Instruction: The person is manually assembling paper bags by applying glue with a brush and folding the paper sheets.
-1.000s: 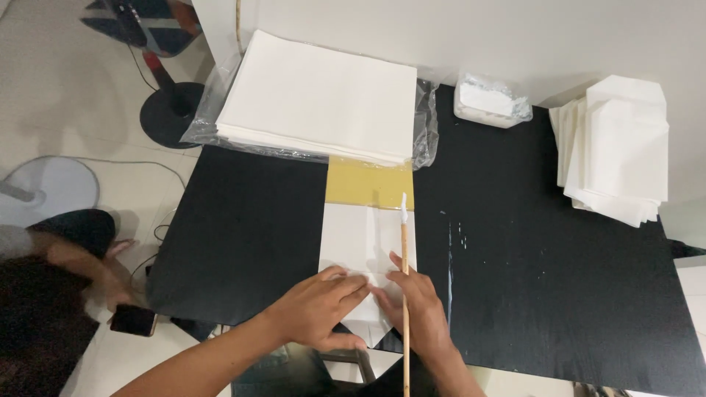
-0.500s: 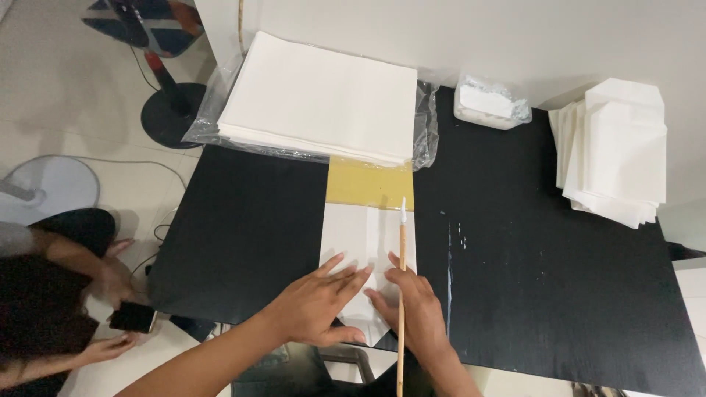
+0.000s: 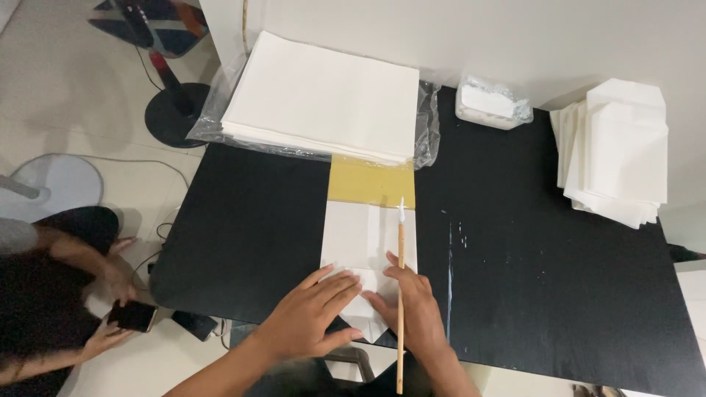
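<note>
A folded white paper piece [image 3: 368, 239] lies on a yellow board [image 3: 371, 184] in the middle of the black table [image 3: 243, 228]. My left hand [image 3: 309, 316] presses flat on the paper's near end, fingers spread. My right hand [image 3: 412, 305] rests on the same end and holds a thin wooden brush [image 3: 401, 294], whose white tip points away toward the board. The paper's near edge is folded to a point between my hands.
A tall stack of white sheets [image 3: 323, 95] on clear plastic sits at the back. Folded white paper bags [image 3: 618, 151] are piled at the right, a small plastic tub [image 3: 491, 103] behind. Another person [image 3: 51, 294] crouches at the left holding a phone [image 3: 132, 316].
My left hand's fingers have spread and flattened on the paper. The brush has shifted slightly left. The person at the left has brought a second hand to the phone.
</note>
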